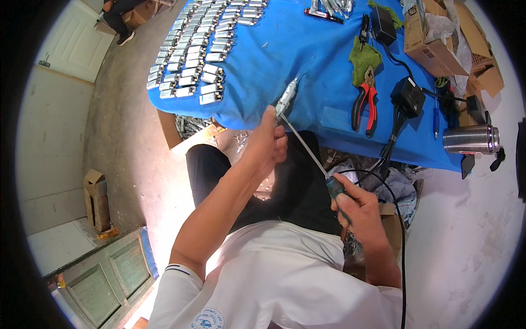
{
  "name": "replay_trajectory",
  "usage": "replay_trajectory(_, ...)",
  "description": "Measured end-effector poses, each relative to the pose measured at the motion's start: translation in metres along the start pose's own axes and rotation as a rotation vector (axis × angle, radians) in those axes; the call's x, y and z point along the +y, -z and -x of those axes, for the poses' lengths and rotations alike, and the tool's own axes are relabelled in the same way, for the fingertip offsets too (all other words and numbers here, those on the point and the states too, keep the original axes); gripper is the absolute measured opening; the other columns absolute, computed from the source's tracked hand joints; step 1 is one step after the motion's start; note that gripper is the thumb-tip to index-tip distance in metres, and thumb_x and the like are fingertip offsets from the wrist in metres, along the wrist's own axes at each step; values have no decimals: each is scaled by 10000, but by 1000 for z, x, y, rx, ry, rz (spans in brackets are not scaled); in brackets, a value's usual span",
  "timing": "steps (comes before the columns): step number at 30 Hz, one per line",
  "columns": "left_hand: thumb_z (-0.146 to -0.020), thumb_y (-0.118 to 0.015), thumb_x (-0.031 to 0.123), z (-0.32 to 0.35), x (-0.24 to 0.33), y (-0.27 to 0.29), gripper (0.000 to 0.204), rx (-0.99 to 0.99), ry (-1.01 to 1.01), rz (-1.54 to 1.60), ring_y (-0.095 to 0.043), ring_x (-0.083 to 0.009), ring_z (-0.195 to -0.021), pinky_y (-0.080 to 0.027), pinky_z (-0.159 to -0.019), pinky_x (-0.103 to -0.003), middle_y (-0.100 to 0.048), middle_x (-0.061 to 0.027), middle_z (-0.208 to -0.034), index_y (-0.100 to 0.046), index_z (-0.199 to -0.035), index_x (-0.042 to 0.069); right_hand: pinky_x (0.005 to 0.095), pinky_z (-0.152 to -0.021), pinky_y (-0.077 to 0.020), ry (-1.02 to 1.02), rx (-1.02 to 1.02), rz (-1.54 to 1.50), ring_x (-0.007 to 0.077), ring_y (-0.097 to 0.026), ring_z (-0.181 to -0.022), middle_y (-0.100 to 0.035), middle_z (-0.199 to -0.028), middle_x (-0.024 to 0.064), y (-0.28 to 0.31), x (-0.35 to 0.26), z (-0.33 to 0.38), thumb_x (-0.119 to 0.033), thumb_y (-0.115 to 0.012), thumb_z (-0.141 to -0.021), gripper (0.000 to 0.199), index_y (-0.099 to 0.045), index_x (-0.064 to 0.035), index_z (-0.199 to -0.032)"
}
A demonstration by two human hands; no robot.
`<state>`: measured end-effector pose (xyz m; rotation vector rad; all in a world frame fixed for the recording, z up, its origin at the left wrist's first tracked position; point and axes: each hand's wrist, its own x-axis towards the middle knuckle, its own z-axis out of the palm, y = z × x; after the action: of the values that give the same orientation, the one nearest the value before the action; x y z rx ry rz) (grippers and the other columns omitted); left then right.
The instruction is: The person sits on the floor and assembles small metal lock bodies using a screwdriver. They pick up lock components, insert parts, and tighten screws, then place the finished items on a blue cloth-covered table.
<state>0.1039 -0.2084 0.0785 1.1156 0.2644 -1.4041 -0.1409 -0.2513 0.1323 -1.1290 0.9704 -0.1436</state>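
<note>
A slim silvery metal part (pixel 286 97) is gripped at its near end by the left hand (pixel 268 140), its fingers curled and its thumb pressed along the piece, just over the front edge of a table spread with a blue cloth (pixel 318 60). The part is held at a slant, its narrow far end pointed away from the body. In the right hand (pixel 359 211), a screwdriver (pixel 327 178) is clasped by its dark handle, the fingers wrapped closely around it; its long shaft is angled up and to the left, and its tip is set at the near end of the part, though whether the two are touching cannot be told. At the table's far left, metal pieces (pixel 192 57) are laid out in close rows. To the right of the hands, red-and-black pliers (pixel 372 101) are rested with their nose on a green rag (pixel 363 59). Farther right, a black box with cables (pixel 407 97), a blue pen (pixel 436 122) and a steel flask (pixel 471 139) are seen, with an opened cardboard carton (pixel 435 55) placed beyond them.
</note>
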Motion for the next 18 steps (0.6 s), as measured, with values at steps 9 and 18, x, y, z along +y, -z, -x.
replay_trajectory(9,-919,-431,633,-3,-4,2,556,-17,-21,-27,-160,-75,-421,-137,-414,-235,-221,63,-492,-273,-621,190,193,-376,-311,-130,-64,-278,77,-464,-473,-589,-813,95,2,-8,4,-165,-546,-928,464,-461,-30,-1364)
replay_trajectory(18,-915,-401,658,-6,-6,4,565,-17,-76,-83,-154,-79,-428,-132,-414,-243,-219,60,-498,-274,-625,189,193,-462,-343,79,-18,100,48,-433,-511,-588,-779,45,3,-7,-3,-217,-583,-939,443,-513,-27,-1333)
